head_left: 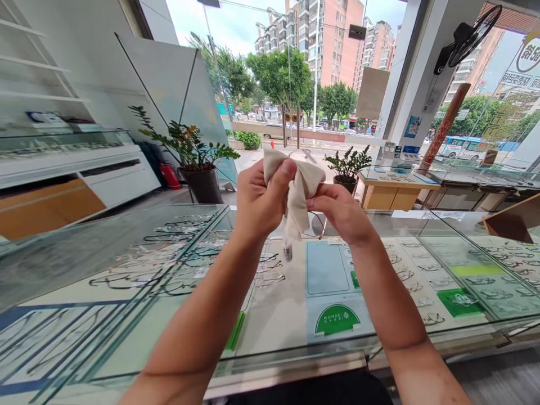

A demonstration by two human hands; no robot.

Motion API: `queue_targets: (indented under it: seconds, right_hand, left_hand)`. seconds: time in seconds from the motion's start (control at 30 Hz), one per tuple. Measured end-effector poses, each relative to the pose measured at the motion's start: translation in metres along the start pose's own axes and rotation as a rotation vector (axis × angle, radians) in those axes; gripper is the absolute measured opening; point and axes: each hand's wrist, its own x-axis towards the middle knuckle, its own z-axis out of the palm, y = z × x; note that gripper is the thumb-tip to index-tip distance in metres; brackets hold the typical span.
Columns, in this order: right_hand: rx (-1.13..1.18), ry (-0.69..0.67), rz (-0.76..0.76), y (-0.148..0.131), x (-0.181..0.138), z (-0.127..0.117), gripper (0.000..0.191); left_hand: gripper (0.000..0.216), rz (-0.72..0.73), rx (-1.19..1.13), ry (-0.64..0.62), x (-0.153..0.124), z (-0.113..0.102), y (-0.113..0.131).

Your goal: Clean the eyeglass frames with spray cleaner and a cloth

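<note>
Both my hands are raised in front of me above a glass display counter (295, 315). My left hand (259, 199) is closed, its thumb pressing a beige cleaning cloth (295, 185) that drapes down between the hands. My right hand (340, 211) is closed too, pinching the other side of the cloth together with a thin-rimmed pair of glasses (318, 230). Only part of the rim shows below the cloth. A small tag (287, 251) hangs from the glasses.
The counter holds several rows of spectacle frames (181, 264) under glass, with green labels (337, 320). Potted plants (198, 163) stand behind it, and another display counter (396, 183) is at the back right. Large windows face a street.
</note>
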Motion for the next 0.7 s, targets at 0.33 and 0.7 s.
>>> queue_targets:
  seconds: [0.33,0.7]
  right_hand:
    - [-0.005,0.089,0.001,-0.018,-0.01,-0.007,0.01]
    - [-0.049,0.157,-0.003,-0.014,-0.01,0.01,0.013]
  left_hand:
    - [0.044,-0.21,-0.052,-0.249,-0.002,-0.005,0.011]
    - [0.045,-0.054,-0.041,-0.137,0.002,-0.005,0.005]
